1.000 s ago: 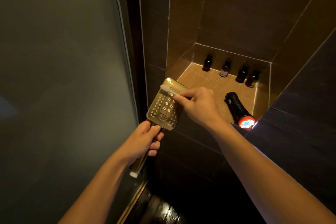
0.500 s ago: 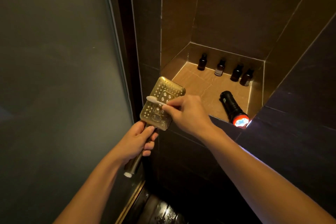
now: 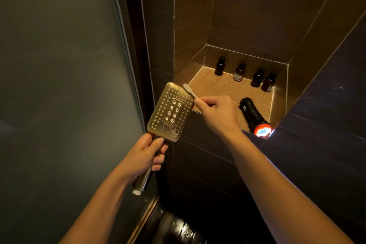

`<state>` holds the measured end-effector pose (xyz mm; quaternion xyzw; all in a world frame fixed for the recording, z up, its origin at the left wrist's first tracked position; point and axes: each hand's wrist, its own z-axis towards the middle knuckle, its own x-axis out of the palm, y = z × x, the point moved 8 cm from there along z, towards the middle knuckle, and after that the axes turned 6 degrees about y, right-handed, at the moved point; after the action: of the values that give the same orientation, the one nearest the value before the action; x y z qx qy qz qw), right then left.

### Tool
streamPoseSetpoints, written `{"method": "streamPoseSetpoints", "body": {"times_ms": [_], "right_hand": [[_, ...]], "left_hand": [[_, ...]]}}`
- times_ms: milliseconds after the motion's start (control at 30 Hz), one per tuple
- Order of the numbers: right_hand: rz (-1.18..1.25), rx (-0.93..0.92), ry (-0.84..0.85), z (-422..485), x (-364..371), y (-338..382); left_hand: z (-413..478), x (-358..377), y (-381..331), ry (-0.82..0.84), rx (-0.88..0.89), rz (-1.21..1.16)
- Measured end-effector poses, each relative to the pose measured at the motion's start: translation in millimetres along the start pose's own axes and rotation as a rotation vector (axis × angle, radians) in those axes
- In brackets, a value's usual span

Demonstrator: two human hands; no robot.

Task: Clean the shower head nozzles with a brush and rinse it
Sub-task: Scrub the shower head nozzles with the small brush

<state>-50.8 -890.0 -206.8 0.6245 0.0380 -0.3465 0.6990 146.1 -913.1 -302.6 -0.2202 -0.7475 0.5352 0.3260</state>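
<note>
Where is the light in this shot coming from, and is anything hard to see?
Head view: the lit flashlight lying on the niche shelf is the one visible source, its lens blown out; the shower head and brush catch its warm glow; floor and lower wall sink into darkness.

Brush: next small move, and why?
Probably draw the brush back down across the nozzle face. Its head sits at the upper right corner of the shower head, which the left hand holds by the handle; the right hand grips the brush.
</note>
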Motion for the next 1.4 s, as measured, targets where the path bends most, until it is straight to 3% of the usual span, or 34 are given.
{"method": "streamPoseSetpoints", "body": {"times_ms": [100, 233, 367, 467, 567, 700, 800, 933, 1033, 1167, 1300, 1400], "right_hand": [[-0.045, -0.051, 0.122, -9.4, 12.7, 5.3], [0.029, 0.001, 0.017, -5.3, -3.6, -1.2], [0.015, -0.020, 0.118, -11.9, 11.3, -0.4], [0.044, -0.001, 0.043, -11.6, 0.8, -5.7], [0.035, 0.006, 0.118, -14.0, 7.1, -6.2], [0.031, 0.013, 0.076, -13.2, 2.0, -8.0], [0.029, 0.014, 0.199, -16.9, 12.1, -9.7], [0.097, 0.064, 0.078, -13.5, -6.1, -14.7], [0.048, 0.061, 0.238, -18.9, 8.6, -13.3], [0.081, 0.073, 0.171, -22.5, 4.9, -18.7], [-0.073, 0.002, 0.388, -47.3, 37.5, -19.5], [-0.054, 0.005, 0.318, -48.8, 28.5, -22.0]], "left_hand": [[-0.4, -2.2, 0.4, -0.003, 0.002, -0.016], [3.2, -1.3, 1.5, 0.016, 0.009, -0.043], [5.4, -3.5, 5.3, 0.052, 0.014, -0.079], [6.3, -5.8, 8.8, 0.056, 0.007, -0.115], [5.8, -6.3, 10.3, 0.079, 0.009, -0.163], [4.8, -7.7, 10.2, 0.078, 0.004, -0.183], [2.5, -7.4, 10.7, 0.072, 0.002, -0.187], [-0.3, -3.5, 10.7, 0.074, -0.013, -0.171], [-0.5, -2.8, 11.6, 0.070, -0.019, -0.193], [3.1, 2.3, 8.4, 0.095, -0.016, -0.248], [9.9, 1.9, 7.5, 0.090, -0.045, -0.303], [11.0, 4.8, 6.5, 0.102, -0.044, -0.335]]}}
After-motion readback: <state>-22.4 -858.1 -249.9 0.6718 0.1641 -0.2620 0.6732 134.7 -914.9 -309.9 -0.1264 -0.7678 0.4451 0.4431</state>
